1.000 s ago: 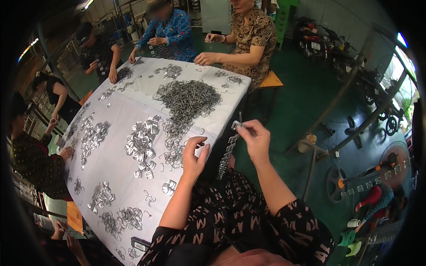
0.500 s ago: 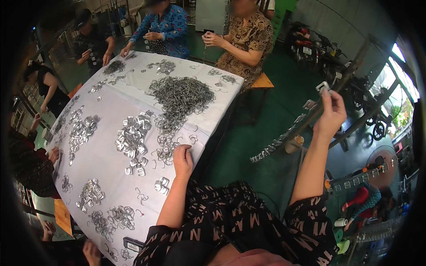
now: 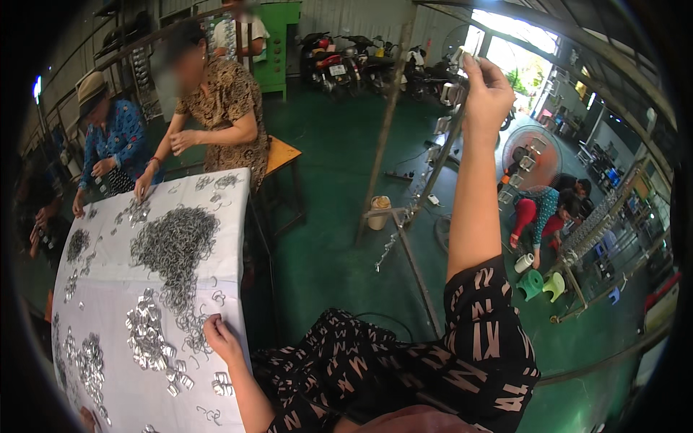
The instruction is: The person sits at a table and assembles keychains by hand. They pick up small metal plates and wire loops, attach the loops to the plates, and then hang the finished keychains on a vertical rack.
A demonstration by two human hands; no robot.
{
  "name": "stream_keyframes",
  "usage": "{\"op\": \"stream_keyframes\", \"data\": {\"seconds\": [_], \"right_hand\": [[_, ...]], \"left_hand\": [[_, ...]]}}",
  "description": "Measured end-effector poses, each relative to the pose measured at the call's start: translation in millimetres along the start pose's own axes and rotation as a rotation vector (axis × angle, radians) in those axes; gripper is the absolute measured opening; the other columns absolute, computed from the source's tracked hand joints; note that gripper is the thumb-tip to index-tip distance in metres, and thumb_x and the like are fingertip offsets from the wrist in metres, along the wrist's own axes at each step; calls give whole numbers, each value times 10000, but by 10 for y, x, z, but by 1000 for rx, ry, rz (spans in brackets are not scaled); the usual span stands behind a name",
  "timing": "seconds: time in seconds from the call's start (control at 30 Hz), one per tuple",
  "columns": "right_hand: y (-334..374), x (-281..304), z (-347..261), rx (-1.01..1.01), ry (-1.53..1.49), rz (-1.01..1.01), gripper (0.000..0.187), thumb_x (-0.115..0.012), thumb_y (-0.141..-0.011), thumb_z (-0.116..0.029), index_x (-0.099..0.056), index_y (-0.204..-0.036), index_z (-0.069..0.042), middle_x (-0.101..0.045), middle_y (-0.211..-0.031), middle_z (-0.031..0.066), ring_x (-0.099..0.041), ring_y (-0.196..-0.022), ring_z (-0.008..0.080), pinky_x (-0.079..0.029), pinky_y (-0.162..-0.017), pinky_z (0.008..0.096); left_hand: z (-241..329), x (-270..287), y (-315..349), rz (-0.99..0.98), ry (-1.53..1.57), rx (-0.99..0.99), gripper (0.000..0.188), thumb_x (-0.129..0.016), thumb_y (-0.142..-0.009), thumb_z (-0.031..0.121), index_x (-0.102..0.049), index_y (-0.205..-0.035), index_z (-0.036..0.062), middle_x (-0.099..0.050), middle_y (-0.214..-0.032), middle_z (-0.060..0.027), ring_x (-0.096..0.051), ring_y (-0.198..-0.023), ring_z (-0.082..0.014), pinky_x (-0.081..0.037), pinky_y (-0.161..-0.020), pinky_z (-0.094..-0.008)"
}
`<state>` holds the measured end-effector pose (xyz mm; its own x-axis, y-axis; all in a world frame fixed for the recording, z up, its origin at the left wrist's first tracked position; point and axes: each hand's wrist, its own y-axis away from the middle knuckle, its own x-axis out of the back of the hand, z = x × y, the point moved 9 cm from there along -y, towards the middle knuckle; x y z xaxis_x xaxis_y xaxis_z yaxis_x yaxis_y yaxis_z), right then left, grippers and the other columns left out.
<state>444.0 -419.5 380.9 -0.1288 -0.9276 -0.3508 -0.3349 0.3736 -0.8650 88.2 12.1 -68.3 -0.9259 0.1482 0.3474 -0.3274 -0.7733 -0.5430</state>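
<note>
My right hand (image 3: 489, 90) is raised high at the right, its thumb and fingers pinched on the top of a chain of silver metal clips (image 3: 442, 125). The chain hangs down in a long slanting line past a metal frame. Low over the table's right edge, my left hand (image 3: 222, 338) has its fingers curled together; whatever they hold, if anything, is hidden. Beside it lie loose wire hooks (image 3: 189, 323), trailing from a large dark heap of hooks (image 3: 177, 234). Further left is a pile of shiny square clips (image 3: 146, 328), and a few clips (image 3: 222, 385) lie near my left wrist.
A white-covered table (image 3: 108, 289) carries more piles. Two people work along its far side, near an orange-topped stool (image 3: 283, 155). A metal frame post (image 3: 386, 123), a bucket (image 3: 377, 213) and a large fan (image 3: 533, 155) stand at right. Another person (image 3: 545, 216) bends by plastic stools (image 3: 530, 285).
The view has swung to the right, so the table sits further left. My right hand has gone up, lifting the chain with it. My left hand stays curled by the loose hooks.
</note>
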Motion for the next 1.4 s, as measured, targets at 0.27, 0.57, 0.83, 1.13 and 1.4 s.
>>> {"op": "stream_keyframes", "data": {"seconds": [0.27,0.57,0.83,1.13,1.4], "right_hand": [[-703,710,-281,113,87,104,303,-783,-792,-156,-685,-955,79,-700,-869,106,-614,-743,139,-482,-692,251],[-1543,1623,-256,98,333,168,282,-780,-785,-168,-701,-953,44,-698,-878,87,-610,-786,138,-464,-732,270],[-2298,2453,80,-19,460,189,420,-797,-782,-253,-678,-1052,47,-687,-993,102,-611,-927,173,-450,-852,306],[-2845,3068,592,-186,521,225,327,-738,-843,-284,-693,-1058,-42,-660,-1000,47,-559,-965,149,-402,-872,297],[-3411,3453,1098,-176,475,178,404,-752,-826,-309,-676,-1120,-41,-664,-1063,77,-574,-1007,180,-442,-882,357]], "left_hand": [[-77,-16,8,-13,17,51,132,-473,-928,31,-579,-979,-29,-605,-932,-146,-574,-858,-269,-457,-802,-355],[-43,-56,5,-17,-28,1,125,-477,-931,36,-581,-973,-20,-602,-921,-143,-567,-850,-278,-453,-794,-364],[-34,-40,10,-31,-97,-35,119,-483,-930,39,-579,-968,-21,-598,-919,-150,-563,-847,-290,-449,-792,-373],[137,-122,18,-95,-275,-153,103,-488,-903,21,-570,-941,-30,-563,-904,-158,-527,-889,-335,-422,-821,-413],[160,-221,29,-169,-405,-181,87,-497,-899,40,-560,-921,-16,-547,-907,-158,-515,-909,-350,-411,-836,-430]]}}
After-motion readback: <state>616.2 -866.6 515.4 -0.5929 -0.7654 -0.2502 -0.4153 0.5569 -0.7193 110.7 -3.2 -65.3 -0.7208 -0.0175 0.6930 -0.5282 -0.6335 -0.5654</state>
